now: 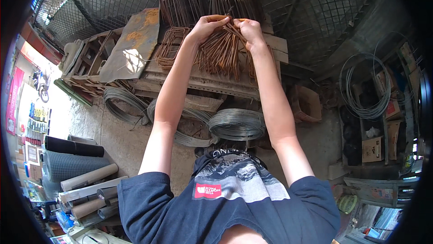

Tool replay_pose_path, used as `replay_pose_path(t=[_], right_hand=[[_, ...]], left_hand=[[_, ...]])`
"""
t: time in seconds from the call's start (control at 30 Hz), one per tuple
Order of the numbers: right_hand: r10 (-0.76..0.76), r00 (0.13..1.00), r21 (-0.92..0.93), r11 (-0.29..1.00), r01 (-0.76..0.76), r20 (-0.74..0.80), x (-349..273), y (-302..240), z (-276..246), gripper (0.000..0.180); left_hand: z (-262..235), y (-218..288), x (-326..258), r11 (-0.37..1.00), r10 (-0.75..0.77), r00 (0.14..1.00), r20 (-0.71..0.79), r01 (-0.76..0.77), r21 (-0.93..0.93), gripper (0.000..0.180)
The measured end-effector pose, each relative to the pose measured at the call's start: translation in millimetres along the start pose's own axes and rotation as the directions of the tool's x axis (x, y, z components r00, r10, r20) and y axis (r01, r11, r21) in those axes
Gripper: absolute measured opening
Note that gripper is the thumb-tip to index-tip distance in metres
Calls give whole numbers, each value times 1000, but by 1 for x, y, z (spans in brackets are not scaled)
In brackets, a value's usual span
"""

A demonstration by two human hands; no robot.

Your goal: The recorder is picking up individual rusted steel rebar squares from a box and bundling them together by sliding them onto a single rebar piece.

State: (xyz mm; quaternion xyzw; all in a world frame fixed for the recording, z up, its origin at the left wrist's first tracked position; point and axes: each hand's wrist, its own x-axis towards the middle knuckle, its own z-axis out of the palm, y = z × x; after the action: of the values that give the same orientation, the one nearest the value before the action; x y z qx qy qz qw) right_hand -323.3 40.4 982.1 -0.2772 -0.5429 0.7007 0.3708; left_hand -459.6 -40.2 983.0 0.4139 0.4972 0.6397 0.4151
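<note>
Bundle of rusty bent steel stirrups (222, 51) sits near 12 o'clock in the head view, its rods hanging down over the front edge of a weathered wooden bench (212, 83). Left hand (206, 26) grips the top of the bundle from the 11 o'clock side, fingers curled closed over the upper rod ends. Right hand (249, 31) meets it from the 1 o'clock side, fingers likewise folded around the same bunch; the two hands nearly touch at the fingertips. Both forearms run up from the lower edge, bare, from dark blue short sleeves. Just left of the bundle, at its 9 o'clock, a small stack of square stirrups (170, 45) lies flat on the bench. Above the hands, at 12 o'clock, two upright packs of stirrups (207, 1) stand against a wire mesh panel (311, 13). At 10 o'clock a rusted steel plate (134, 43) leans across the bench, sunlit patch on it. Below the bench, toward 6 o'clock of the bundle, coils of grey binding wire (237, 124) lie on the concrete floor (117, 140). At 3 o'clock, a large thin wire loop (365, 86) hangs near cluttered shelves. At 8 o'clock, rolled mesh and pipes (76, 171).
</note>
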Motion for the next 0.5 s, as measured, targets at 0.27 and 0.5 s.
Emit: replay_pose_path(t=[0.27,0.5], right_hand=[[-22,995,-5,1000,22,-99,7,10,0,13],[-91,969,173,976,132,-228,-5,11,0,12]], left_hand=[[-1,-1,6,997,50,997,67,-54,59,19],[-6,-8,12,991,137,984,113,-137,-14,16]])
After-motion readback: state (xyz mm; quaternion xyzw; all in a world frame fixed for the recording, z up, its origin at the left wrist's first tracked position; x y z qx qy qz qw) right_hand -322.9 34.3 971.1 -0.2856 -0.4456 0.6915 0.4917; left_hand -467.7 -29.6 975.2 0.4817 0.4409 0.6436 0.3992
